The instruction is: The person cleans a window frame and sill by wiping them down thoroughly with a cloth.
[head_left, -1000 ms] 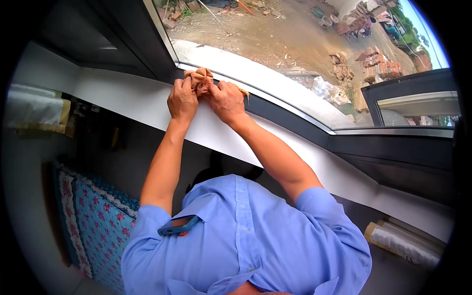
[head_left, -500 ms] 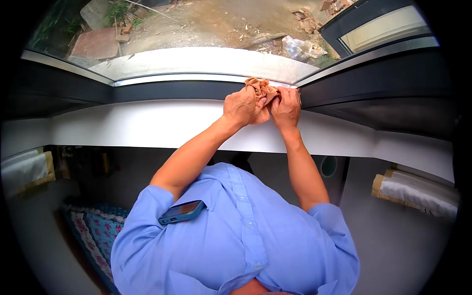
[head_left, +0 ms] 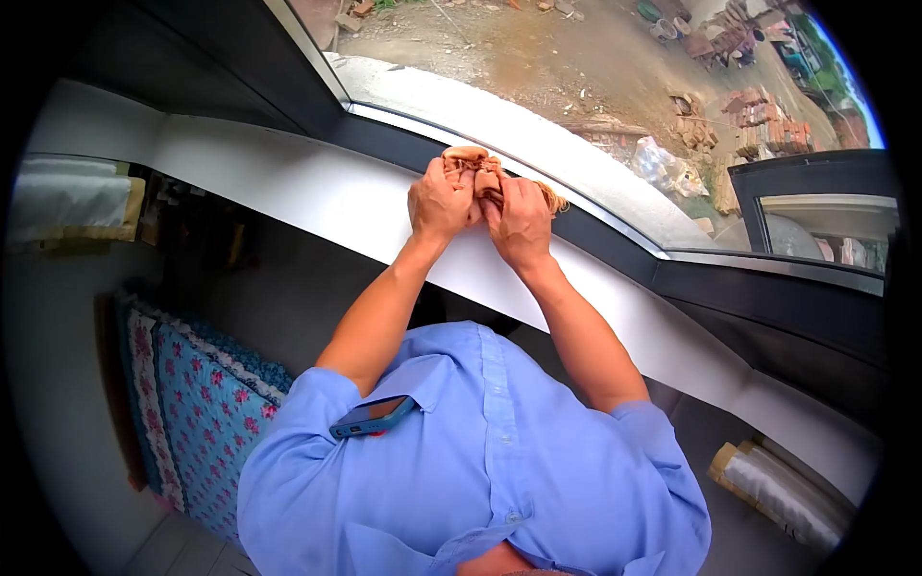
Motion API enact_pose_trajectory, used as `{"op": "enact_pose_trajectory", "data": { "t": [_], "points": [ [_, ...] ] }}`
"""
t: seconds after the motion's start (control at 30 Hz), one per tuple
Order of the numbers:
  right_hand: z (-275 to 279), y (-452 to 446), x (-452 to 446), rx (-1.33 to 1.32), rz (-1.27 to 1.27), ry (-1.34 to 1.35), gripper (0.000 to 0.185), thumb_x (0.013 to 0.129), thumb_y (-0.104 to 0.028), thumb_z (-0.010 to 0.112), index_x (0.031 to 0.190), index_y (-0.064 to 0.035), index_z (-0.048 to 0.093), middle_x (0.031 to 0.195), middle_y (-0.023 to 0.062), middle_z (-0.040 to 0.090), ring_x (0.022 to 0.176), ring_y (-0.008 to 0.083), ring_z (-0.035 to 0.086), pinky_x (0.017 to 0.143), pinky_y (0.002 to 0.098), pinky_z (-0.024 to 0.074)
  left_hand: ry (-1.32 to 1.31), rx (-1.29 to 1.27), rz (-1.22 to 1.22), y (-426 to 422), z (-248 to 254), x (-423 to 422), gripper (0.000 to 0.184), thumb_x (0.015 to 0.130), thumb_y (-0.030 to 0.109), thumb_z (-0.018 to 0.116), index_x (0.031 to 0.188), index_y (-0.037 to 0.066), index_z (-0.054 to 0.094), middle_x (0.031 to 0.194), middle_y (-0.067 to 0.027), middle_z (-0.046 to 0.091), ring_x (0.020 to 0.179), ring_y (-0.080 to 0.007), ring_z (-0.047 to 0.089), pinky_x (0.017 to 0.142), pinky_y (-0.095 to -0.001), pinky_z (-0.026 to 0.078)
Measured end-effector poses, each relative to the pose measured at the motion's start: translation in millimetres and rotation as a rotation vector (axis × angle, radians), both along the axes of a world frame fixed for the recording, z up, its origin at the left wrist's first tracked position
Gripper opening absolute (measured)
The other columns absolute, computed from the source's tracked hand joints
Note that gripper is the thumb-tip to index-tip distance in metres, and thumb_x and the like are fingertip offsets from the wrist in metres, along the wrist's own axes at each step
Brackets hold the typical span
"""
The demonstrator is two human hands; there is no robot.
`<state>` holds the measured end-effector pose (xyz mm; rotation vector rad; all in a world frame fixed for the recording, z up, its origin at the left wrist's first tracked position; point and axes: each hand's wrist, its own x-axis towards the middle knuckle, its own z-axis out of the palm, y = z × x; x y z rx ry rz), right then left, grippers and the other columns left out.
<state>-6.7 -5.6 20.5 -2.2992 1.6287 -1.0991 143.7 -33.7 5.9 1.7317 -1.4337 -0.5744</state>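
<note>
A bunched orange-brown cloth (head_left: 489,178) is gripped between both hands at the dark window frame (head_left: 603,242). My left hand (head_left: 442,202) has its fingers closed on the cloth's left part. On the other side, my right hand (head_left: 520,223) pinches the cloth, whose frayed end sticks out to the right past the fingers. Both hands are close together above the white windowsill (head_left: 288,197). Folds of cloth hide some of the fingertips.
Through the window glass lie dirt ground, a plastic bag (head_left: 666,165) and stacked bricks (head_left: 768,123). An open window sash (head_left: 816,197) stands at the right. A phone (head_left: 373,416) pokes from the shirt pocket. A flowered blue cloth (head_left: 206,408) covers something at lower left.
The view has turned, so the window and sill now slope down to the right. Both hands, still holding the cloth, have shifted left along the frame, away from its right corner.
</note>
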Motion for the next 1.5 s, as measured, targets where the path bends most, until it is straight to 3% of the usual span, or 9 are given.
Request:
{"op": "enact_pose_trajectory", "data": {
  "t": [0.2, 0.27, 0.4, 0.73, 1.0, 1.17, 1.27, 1.33, 1.5],
  "points": [
    [-7.2, -87.6, 127.6, -0.077, 0.206, 0.057, 0.033, 0.087, -0.019, 0.072, 0.117, -0.0114, 0.062, 0.090, 0.0146, 0.064, 0.082, 0.0331, 0.067, 0.073, 0.0431, 0.0550, -0.188, -0.046, 0.356, -48.7, 7.7, 118.5, 0.044, 0.093, 0.040, 0.072, 0.104, 0.000, 0.061, 0.096, -0.0273, 0.073, 0.087, -0.0491, 0.070, 0.078, -0.0560, 0.055],
    [-5.5, -95.4, 147.3, -0.105, 0.162, 0.108, 0.021, 0.086, -0.025, 0.072, 0.101, -0.0111, 0.065, 0.090, 0.0140, 0.064, 0.082, 0.0308, 0.067, 0.071, 0.0416, 0.0544, -0.241, -0.042, 0.321, -53.5, 7.1, 135.3, 0.043, 0.093, 0.042, 0.071, 0.105, 0.001, 0.061, 0.096, -0.0268, 0.073, 0.087, -0.0494, 0.070, 0.077, -0.0559, 0.055],
    [-7.0, -87.7, 132.4, -0.133, 0.159, 0.093, 0.019, 0.088, -0.018, 0.070, 0.105, -0.0109, 0.065, 0.087, 0.0125, 0.062, 0.078, 0.0306, 0.065, 0.069, 0.0429, 0.0532, -0.287, 0.009, 0.194, -47.8, 5.6, 130.3, 0.039, 0.094, 0.041, 0.069, 0.106, 0.005, 0.061, 0.090, -0.0257, 0.073, 0.085, -0.0493, 0.070, 0.074, -0.0564, 0.055],
    [5.4, 40.1, -82.7, -0.021, -0.174, 0.045, 0.035, 0.083, -0.009, 0.073, 0.118, -0.0127, 0.070, 0.088, 0.0110, 0.063, 0.083, 0.0310, 0.065, 0.075, 0.0429, 0.0535, -0.173, 0.058, -0.362, 29.5, 10.0, -68.5, 0.043, 0.096, 0.040, 0.068, 0.101, -0.001, 0.056, 0.078, -0.0278, 0.071, 0.076, -0.0481, 0.071, 0.068, -0.0547, 0.056],
    [4.0, 124.0, -206.8, -0.025, -0.572, 0.015, 0.031, 0.082, -0.009, 0.074, 0.113, -0.0109, 0.070, 0.094, 0.0097, 0.065, 0.087, 0.0341, 0.065, 0.078, 0.0458, 0.0542, 0.038, 0.106, -0.696, 82.1, 7.9, -211.5, 0.040, 0.098, 0.033, 0.070, 0.115, -0.001, 0.058, 0.095, -0.0260, 0.074, 0.090, -0.0467, 0.072, 0.077, -0.0494, 0.057],
    [34.6, 183.0, -222.4, -0.178, -0.659, -0.097, 0.039, 0.077, -0.001, 0.076, 0.113, -0.0096, 0.065, 0.100, 0.0114, 0.067, 0.090, 0.0351, 0.069, 0.077, 0.0423, 0.0581, 0.257, 0.124, -0.855, 114.3, 28.3, -240.2, 0.044, 0.099, 0.025, 0.071, 0.135, 0.004, 0.057, 0.112, -0.0185, 0.076, 0.103, -0.0360, 0.075, 0.087, -0.0415, 0.058],
    [39.0, 211.9, -240.4, -0.254, -0.757, -0.192, 0.042, 0.074, 0.001, 0.078, 0.114, -0.0086, 0.065, 0.102, 0.0127, 0.067, 0.089, 0.0356, 0.069, 0.076, 0.0422, 0.0584, 0.224, 0.087, -0.975, 128.4, 49.8, -268.7, 0.050, 0.100, 0.029, 0.070, 0.139, 0.003, 0.052, 0.114, -0.0213, 0.074, 0.107, -0.0407, 0.072, 0.089, -0.0433, 0.057],
    [58.1, 215.8, -255.0, -0.289, -0.785, -0.212, 0.044, 0.074, 0.002, 0.079, 0.114, -0.0080, 0.065, 0.103, 0.0137, 0.068, 0.088, 0.0360, 0.070, 0.076, 0.0421, 0.0587, 0.266, -0.087, -1.040, 126.3, 71.8, -293.3, 0.045, 0.099, 0.030, 0.070, 0.132, 0.003, 0.054, 0.108, -0.0223, 0.073, 0.099, -0.0457, 0.070, 0.085, -0.0465, 0.057],
    [141.9, 203.2, -275.0, -0.668, -0.651, -0.233, 0.042, 0.078, 0.002, 0.079, 0.116, -0.0035, 0.064, 0.109, 0.0145, 0.067, 0.097, 0.0339, 0.069, 0.083, 0.0396, 0.0579, 0.430, -0.512, -1.004, 118.2, 169.6, -320.1, 0.036, 0.101, 0.024, 0.070, 0.128, 0.004, 0.057, 0.101, -0.0180, 0.074, 0.088, -0.0356, 0.076, 0.075, -0.0418, 0.059]
  ]
}}
